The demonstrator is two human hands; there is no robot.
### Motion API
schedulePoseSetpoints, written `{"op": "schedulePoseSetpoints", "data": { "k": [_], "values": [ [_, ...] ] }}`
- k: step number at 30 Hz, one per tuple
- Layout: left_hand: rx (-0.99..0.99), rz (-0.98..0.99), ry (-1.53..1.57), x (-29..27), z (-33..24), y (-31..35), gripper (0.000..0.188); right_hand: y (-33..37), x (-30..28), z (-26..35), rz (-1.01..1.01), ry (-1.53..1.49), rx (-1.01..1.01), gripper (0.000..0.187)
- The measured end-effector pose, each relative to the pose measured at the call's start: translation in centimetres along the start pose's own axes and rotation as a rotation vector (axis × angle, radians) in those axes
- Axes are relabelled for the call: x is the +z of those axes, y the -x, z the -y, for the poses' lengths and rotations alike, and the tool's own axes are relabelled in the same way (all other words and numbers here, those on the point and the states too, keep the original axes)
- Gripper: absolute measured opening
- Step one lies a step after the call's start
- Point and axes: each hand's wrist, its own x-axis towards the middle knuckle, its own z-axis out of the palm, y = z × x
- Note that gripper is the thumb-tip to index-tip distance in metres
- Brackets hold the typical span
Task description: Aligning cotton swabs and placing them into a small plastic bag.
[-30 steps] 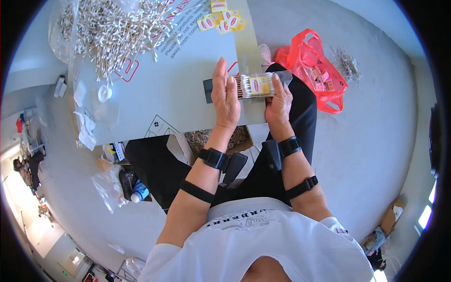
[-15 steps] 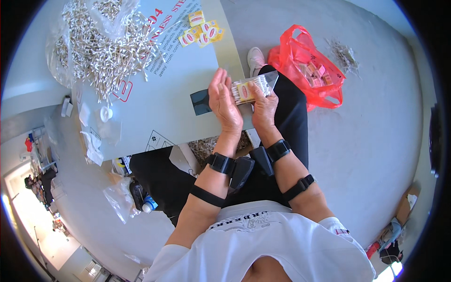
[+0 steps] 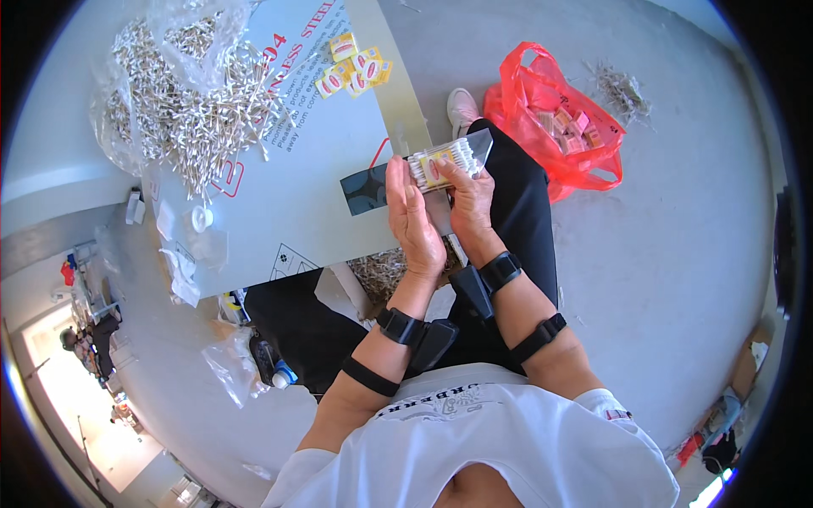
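both forearms reach forward from the lower edge, each with black straps at wrist and mid-forearm; the left hand [image 3: 412, 222] stands on edge, palm facing right, fingers straight; the right hand [image 3: 468, 203] has its fingers curled in a grasp

Seated at a pale board [image 3: 279, 212], I hold a clear packet of cotton swabs [image 3: 445, 161] at frame centre, my right hand [image 3: 470, 203] gripping it from below while my left hand [image 3: 411, 220] presses flat against its side. A loose heap of swabs [image 3: 186, 110] fills the upper left, small yellow labels [image 3: 351, 72] lie at top centre, and a red plastic bag [image 3: 555, 118] sits on the floor at upper right.
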Motion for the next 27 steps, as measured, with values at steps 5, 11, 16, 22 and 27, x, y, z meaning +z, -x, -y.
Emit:
{"op": "schedulePoseSetpoints", "data": {
  "k": [5, 11, 16, 22, 27],
  "values": [
    [0.161, 0.098, -0.044, -0.7, 0.9, -0.3, 0.064, -0.1, 0.1, -0.2, -0.005, 0.037, -0.013, 0.027],
    [0.114, 0.058, 0.076, -0.2, 0.9, -0.6, 0.063, 0.2, 0.4, 0.2, -0.015, 0.088, -0.012, 0.025],
    [0.001, -0.014, 0.22, 0.7, 0.5, -0.5, 0.057, 0.7, 1.1, 0.7, -0.026, 0.121, -0.004, 0.024],
    [-0.225, -0.066, 0.458, 0.4, -0.1, -1.6, 0.05, 0.6, 1.2, 0.4, -0.017, 0.095, -0.072, 0.026],
    [-0.196, -0.008, 0.284, 0.1, -0.8, -2.5, 0.047, 0.2, 0.6, 0.0, 0.005, 0.053, -0.121, 0.026]
  ]
}}
